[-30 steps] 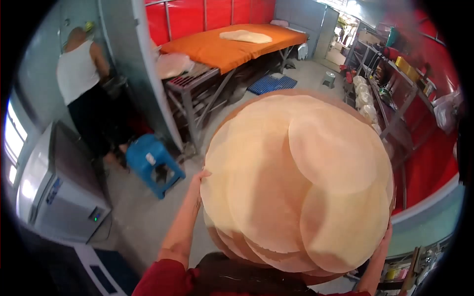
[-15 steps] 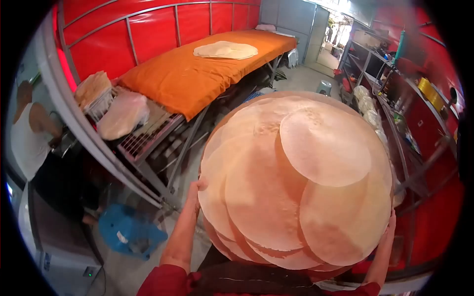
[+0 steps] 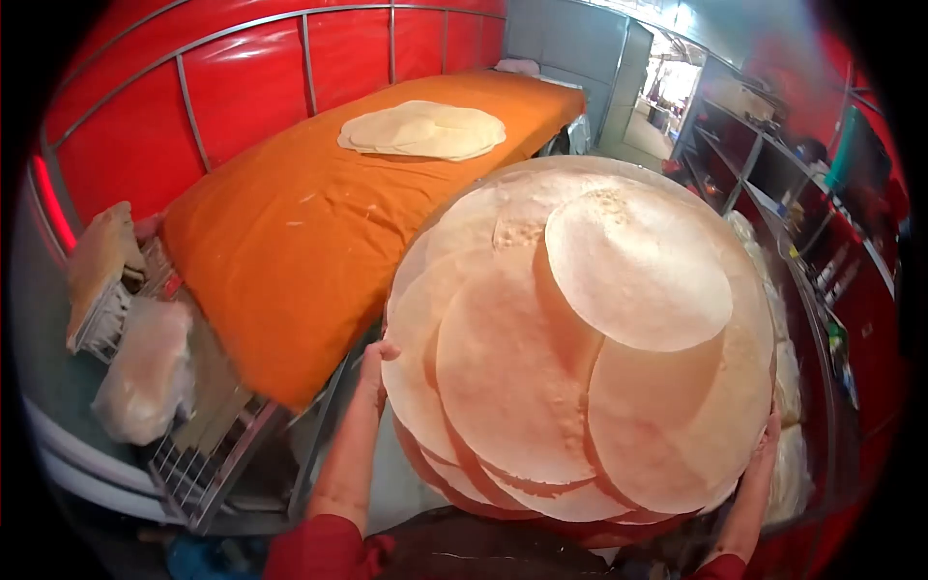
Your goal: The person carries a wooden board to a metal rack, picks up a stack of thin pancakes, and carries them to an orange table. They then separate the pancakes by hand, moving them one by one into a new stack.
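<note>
In front of me I carry a wide round load of thin, pale flatbreads, overlapping in layers. One smaller round flatbread lies on top toward the upper right. Whatever supports them from below is mostly hidden. My left hand grips the left edge, its thumb showing over the rim and its other fingers hidden underneath. At the right edge my right hand holds on, only partly visible. Another pile of flatbreads lies flat on the orange cloth, beyond the load to the left.
The cloth covers a long table beside me. At its near end, a metal rack bears a plastic-wrapped bundle. Dark shelves with assorted items run along the right. A bright doorway stands at the back, and a red wall lines the left.
I have moved forward with the flatbreads, and the orange-covered table appears nearer and larger. The person at the left has gone out of view, and the blue stool is nearly out. Both hands keep their hold.
</note>
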